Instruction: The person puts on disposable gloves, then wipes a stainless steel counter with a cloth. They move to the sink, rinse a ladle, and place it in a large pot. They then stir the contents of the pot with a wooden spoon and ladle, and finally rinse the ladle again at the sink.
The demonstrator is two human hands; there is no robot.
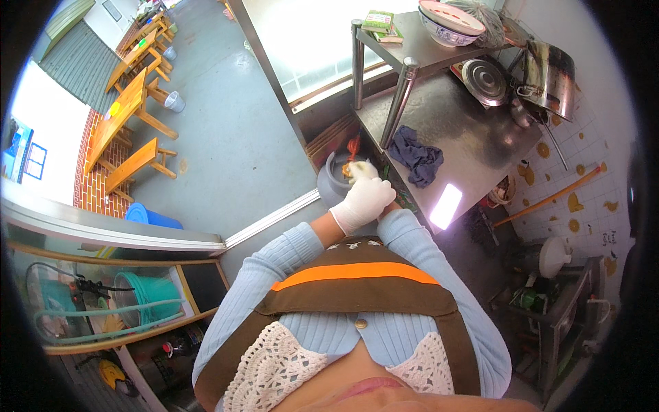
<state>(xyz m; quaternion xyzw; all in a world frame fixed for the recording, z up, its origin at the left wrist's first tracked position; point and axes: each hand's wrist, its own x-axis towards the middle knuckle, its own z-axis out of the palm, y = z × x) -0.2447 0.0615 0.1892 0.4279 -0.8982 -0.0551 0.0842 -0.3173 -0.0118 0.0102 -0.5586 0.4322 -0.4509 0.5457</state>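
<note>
My left hand [360, 205], in a white glove, is closed around my right wrist, in front of my apron. Beyond it shows my right hand [363, 170], in a loose, wrinkled pale glove; its fingers are small and partly hidden, so I cannot tell whether it holds anything. Where that glove's cuff ends is covered by my left hand. Below both hands stands a round grey bin [325, 186] with a raised rim. An orange-red item [353, 147] lies at its far side.
To the right, a steel table [466, 134] bears a crumpled dark blue cloth [417, 154], a bright-screened phone [446, 206] and a pot lid [484, 82]. Bowls [448, 33] sit on its upper shelf. A white door track [273, 219] crosses the floor at left, before wooden tables [121, 113].
</note>
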